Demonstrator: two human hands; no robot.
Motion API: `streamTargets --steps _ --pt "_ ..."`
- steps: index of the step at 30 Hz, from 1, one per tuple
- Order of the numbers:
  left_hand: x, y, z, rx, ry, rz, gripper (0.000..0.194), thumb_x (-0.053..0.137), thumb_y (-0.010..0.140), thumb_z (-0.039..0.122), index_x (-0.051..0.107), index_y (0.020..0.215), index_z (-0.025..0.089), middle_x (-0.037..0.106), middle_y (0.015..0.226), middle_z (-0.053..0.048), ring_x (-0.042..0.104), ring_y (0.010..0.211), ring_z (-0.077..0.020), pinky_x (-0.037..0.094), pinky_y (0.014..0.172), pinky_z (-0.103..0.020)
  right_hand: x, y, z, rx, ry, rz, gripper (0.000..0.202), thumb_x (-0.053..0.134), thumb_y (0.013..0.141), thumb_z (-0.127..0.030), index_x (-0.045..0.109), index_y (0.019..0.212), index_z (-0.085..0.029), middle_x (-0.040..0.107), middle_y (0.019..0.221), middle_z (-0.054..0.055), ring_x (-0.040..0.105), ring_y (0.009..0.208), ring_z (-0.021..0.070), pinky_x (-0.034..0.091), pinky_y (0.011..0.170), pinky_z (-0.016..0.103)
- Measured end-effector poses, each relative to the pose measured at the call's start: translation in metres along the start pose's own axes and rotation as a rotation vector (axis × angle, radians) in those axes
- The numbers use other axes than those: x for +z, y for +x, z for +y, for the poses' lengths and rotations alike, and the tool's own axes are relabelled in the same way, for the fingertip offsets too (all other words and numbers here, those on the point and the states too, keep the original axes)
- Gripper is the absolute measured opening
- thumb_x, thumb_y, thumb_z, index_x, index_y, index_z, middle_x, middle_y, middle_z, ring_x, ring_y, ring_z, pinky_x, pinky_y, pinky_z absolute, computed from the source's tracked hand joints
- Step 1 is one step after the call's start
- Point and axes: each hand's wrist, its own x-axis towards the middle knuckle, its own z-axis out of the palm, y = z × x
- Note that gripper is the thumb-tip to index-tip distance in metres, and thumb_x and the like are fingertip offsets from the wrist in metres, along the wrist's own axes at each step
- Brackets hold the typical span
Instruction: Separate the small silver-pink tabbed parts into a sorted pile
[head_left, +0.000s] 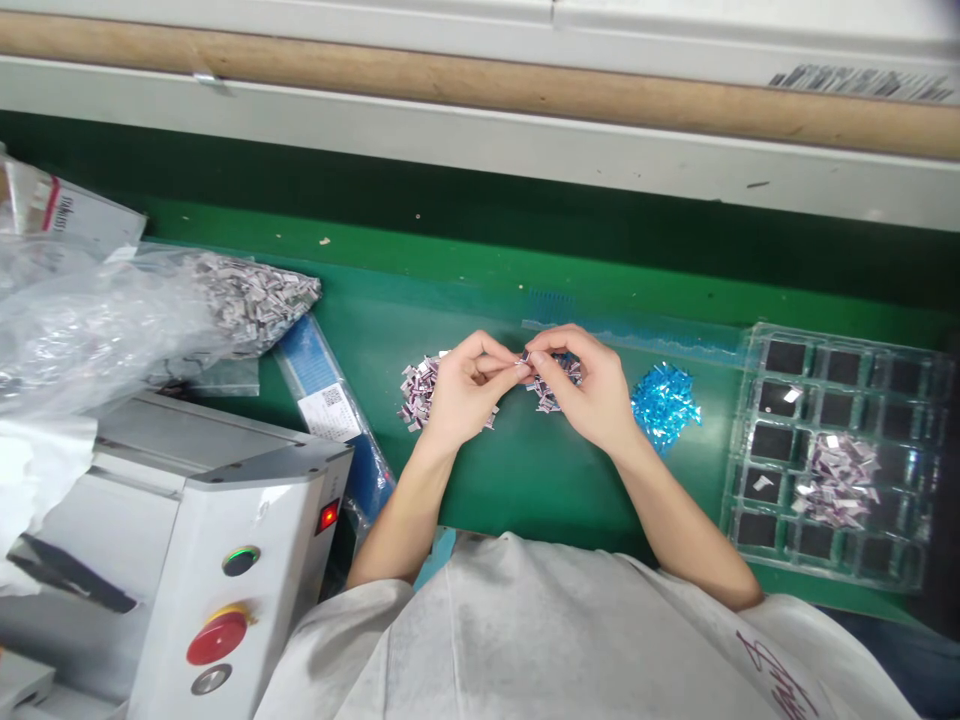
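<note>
My left hand and my right hand meet over the green mat, fingertips pinched together. Between the right thumb and index finger shows a small dark and silvery piece, too small to name. The left fingertips close at the same spot; what they grip is mostly hidden. Beside and partly under my left hand lies a pile of small silver-purple pieces. A second pile of similar pieces sits partly behind my right hand. Right of my right wrist is a heap of shiny blue pieces.
A clear compartment tray holds silver-purple pieces at the right. At the left are a plastic bag of small metallic pieces, a blue packet with a label and a grey machine with a red button. A blue ruler lies behind.
</note>
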Motion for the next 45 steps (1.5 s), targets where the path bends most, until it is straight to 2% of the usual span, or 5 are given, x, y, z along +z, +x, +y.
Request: streamTargets --steps 10,16,23,29,45 --pt "-0.005 -0.002 0.005 -0.001 0.070 -0.122 0.037 0.093 0.087 0.046 0.071 0.103 0.022 0.086 0.092 -0.004 0.084 0.087 -0.0246 0.067 0.085 -0.037 -0.011 0.004 0.002 -0.015 0.035 -0.101 0.023 0.068 0.100 -0.019 0.074 0.121 -0.028 0.078 0.105 0.001 0.069 0.091 0.0190 0.058 0.089 0.037" --pt "-0.046 -0.001 0.025 0.369 0.845 -0.038 0.026 0.089 0.090 0.037 0.082 0.113 0.028 0.080 0.111 -0.007 0.070 0.109 -0.0308 0.054 0.102 -0.049 -0.025 0.007 0.012 0.032 -0.284 -0.185 0.031 0.065 0.092 -0.012 0.066 0.119 -0.028 0.075 0.093 0.000 0.066 0.088 0.0221 0.054 0.086 0.038" --pt "-0.049 -0.002 0.016 0.391 1.184 -0.267 0.007 0.080 0.091 0.022 0.076 0.097 0.023 0.073 0.107 -0.009 0.060 0.107 -0.0331 0.046 0.092 -0.049 -0.023 0.015 0.019 -0.009 -0.444 -0.075 0.024 0.067 0.092 -0.016 0.070 0.112 -0.027 0.074 0.104 0.005 0.067 0.098 0.0269 0.056 0.094 0.046" --pt "-0.046 -0.002 0.014 0.408 1.195 -0.327 0.008 0.072 0.098 0.017 0.067 0.093 0.022 0.073 0.100 -0.008 0.059 0.100 -0.0300 0.041 0.085 -0.045 -0.024 0.023 0.039 -0.033 -0.649 0.143 0.024 0.060 0.101 -0.023 0.071 0.123 -0.024 0.071 0.123 0.012 0.062 0.117 0.0346 0.053 0.109 0.059" --pt "-0.038 -0.004 0.024 0.374 0.678 -0.210 0.014 0.073 0.101 0.028 0.086 0.106 0.029 0.083 0.105 -0.005 0.075 0.088 -0.0228 0.058 0.081 -0.037 -0.017 0.034 0.058 -0.003 -0.721 0.175 0.030 0.064 0.099 -0.029 0.073 0.127 -0.023 0.066 0.123 0.015 0.061 0.116 0.0374 0.053 0.107 0.066"
